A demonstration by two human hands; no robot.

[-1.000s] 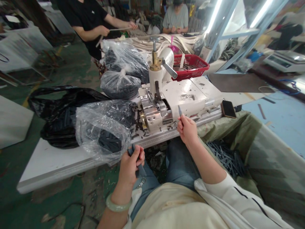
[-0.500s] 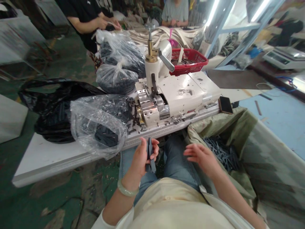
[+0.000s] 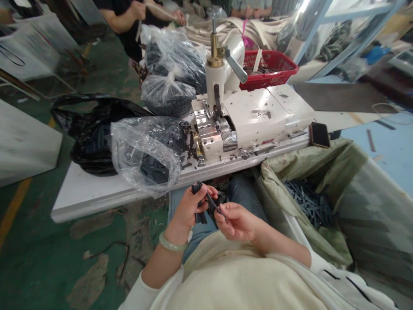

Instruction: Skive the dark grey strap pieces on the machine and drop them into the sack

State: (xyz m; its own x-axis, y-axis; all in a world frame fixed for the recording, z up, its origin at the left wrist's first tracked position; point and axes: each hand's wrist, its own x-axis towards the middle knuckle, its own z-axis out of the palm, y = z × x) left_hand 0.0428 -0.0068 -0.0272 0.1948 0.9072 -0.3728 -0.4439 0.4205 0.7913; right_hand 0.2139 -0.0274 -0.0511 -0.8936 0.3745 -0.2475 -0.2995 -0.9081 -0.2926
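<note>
My left hand (image 3: 190, 211) is shut on a small bunch of dark grey strips (image 3: 201, 206), probably rubber or leather, above my jeans-covered lap. My right hand (image 3: 235, 224) pinches the end of one thin dark strip (image 3: 216, 204) that runs across to the left hand. Both hands sit just in front of the long white table (image 3: 90, 198). A cream-white industrial bench machine (image 3: 251, 120) stands on the table beyond them, with a steel feed block (image 3: 209, 140) at its front and scattered dark offcuts around it.
A green-lined sack (image 3: 309, 172) of loose dark strips stands to my right. Clear and black bags of strips (image 3: 145, 155) crowd the table's left side. A phone (image 3: 319, 134) lies on the table's right end, and a red basket (image 3: 267, 71) stands behind the machine. A co-worker (image 3: 129, 17) stands beyond.
My right hand has come in from above the sack to the left hand and now pinches a strip. The left hand still holds its strips, and the view has shifted slightly.
</note>
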